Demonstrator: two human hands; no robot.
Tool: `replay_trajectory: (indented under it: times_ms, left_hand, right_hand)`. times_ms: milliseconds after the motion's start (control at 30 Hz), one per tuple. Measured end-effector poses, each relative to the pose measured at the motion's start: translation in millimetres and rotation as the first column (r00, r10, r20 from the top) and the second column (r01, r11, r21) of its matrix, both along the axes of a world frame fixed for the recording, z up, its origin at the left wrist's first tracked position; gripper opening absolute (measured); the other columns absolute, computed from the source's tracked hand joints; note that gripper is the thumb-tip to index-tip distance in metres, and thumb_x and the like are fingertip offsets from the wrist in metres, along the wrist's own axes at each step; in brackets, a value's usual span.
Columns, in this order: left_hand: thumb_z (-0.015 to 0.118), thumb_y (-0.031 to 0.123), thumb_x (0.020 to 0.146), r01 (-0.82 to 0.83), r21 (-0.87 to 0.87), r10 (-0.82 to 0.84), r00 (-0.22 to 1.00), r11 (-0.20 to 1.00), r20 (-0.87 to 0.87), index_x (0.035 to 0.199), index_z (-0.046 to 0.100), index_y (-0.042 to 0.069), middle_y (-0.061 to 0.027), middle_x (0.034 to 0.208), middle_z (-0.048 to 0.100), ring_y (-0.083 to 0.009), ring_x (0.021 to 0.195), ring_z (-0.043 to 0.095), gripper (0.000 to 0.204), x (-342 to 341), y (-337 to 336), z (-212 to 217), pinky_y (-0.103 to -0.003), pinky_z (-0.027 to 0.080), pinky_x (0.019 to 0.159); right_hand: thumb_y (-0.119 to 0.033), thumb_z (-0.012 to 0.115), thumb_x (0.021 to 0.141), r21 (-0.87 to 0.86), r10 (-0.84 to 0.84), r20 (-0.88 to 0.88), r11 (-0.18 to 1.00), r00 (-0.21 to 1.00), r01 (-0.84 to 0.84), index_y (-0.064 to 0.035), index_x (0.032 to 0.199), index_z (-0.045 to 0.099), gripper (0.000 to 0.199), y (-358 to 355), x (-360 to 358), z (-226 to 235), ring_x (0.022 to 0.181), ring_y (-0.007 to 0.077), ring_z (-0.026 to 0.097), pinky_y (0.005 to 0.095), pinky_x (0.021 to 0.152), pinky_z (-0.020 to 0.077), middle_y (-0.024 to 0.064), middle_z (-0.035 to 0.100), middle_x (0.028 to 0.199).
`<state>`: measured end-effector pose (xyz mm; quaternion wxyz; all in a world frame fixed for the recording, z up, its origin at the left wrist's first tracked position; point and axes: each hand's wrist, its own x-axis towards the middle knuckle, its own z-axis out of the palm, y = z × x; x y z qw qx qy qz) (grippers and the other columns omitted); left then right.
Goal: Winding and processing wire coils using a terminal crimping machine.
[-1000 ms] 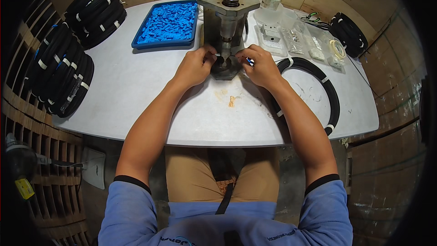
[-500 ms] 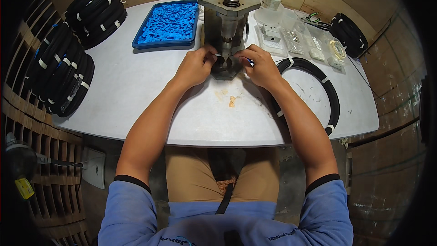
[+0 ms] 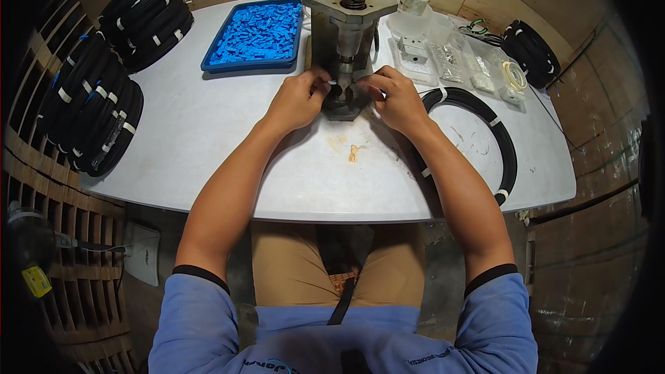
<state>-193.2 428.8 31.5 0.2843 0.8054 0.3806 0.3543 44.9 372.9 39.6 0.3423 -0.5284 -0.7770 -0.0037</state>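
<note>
A grey metal bench press (image 3: 350,14) stands at the far middle of the table, its ram pointing down at a dark base (image 3: 344,112). On the left of the ram, my left hand (image 3: 299,101) has thumb and fingers pinched together, with a small pale bit at the fingertips, too small to name. My right hand (image 3: 396,100) is closed on the other side of the ram, fingertips close to the tooling. Whatever its fingers hold is hidden. Both forearms reach across the table's front edge.
A blue tray (image 3: 299,55) full of small blue pieces sits left of the press. Black cable coils (image 3: 97,107) stack at the left; another coil (image 3: 509,149) lies beside my right forearm. Clear containers (image 3: 443,62), a white bottle (image 3: 414,1) and a coil (image 3: 530,52) stand at the back right.
A blue bit that showed at my right hand's fingers is now out of sight. The right fingers have shifted slightly; my left hand stays in place at the press.
</note>
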Motion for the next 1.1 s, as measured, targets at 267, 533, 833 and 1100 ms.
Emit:
replay_trajectory:
  times_ms: [267, 533, 833, 1100]
  left_hand:
    - [0.060, 0.010, 0.097, -0.030, -0.011, 0.030, 1.000, 0.999, 0.000, 0.114, 0.067, -0.001, -0.0182, 0.096, 0.076, -0.0292, 0.090, 0.074, 0.022, 1.5, -1.4, 0.5, -0.037, 0.055, 0.085]
    - [0.063, 0.013, 0.097, -0.056, 0.021, 0.056, 0.998, 0.998, 0.005, 0.112, 0.068, -0.001, -0.0192, 0.096, 0.076, -0.0300, 0.088, 0.074, 0.022, 1.6, -2.5, 1.6, -0.037, 0.055, 0.083]
    - [0.060, 0.010, 0.095, -0.029, 0.021, 0.029, 0.999, 0.999, 0.019, 0.110, 0.068, -0.001, -0.0187, 0.094, 0.076, -0.0298, 0.087, 0.074, 0.020, 0.7, -0.1, -0.8, -0.038, 0.056, 0.083]
    - [0.058, 0.007, 0.095, -0.014, 0.017, 0.014, 1.000, 1.000, 0.006, 0.111, 0.067, -0.002, -0.0178, 0.097, 0.076, -0.0290, 0.091, 0.075, 0.021, -0.2, 0.1, 0.5, -0.037, 0.056, 0.085]
  right_hand:
    - [0.002, 0.071, 0.077, 0.005, 0.014, 0.016, 1.000, 1.000, -0.014, -0.0158, 0.107, 0.078, 0.036, -0.2, 0.2, -0.3, 0.086, 0.0285, 0.066, 0.0396, 0.078, 0.0562, 0.0088, 0.062, 0.090]
    - [0.003, 0.071, 0.076, -0.030, 0.034, -0.018, 0.999, 0.999, -0.034, -0.0154, 0.107, 0.077, 0.036, -1.0, 0.6, 0.3, 0.084, 0.0275, 0.068, 0.0384, 0.077, 0.0571, 0.0077, 0.064, 0.091]
    - [0.003, 0.071, 0.076, 0.019, 0.030, -0.016, 0.999, 0.999, -0.030, -0.0156, 0.107, 0.077, 0.036, 0.2, 0.6, -1.1, 0.083, 0.0280, 0.067, 0.0390, 0.076, 0.0569, 0.0080, 0.063, 0.090]
    - [0.003, 0.071, 0.075, 0.024, 0.021, 0.001, 0.999, 1.000, -0.021, -0.0162, 0.107, 0.077, 0.038, 0.3, 0.6, -0.9, 0.082, 0.0282, 0.067, 0.0391, 0.075, 0.0568, 0.0079, 0.062, 0.088]
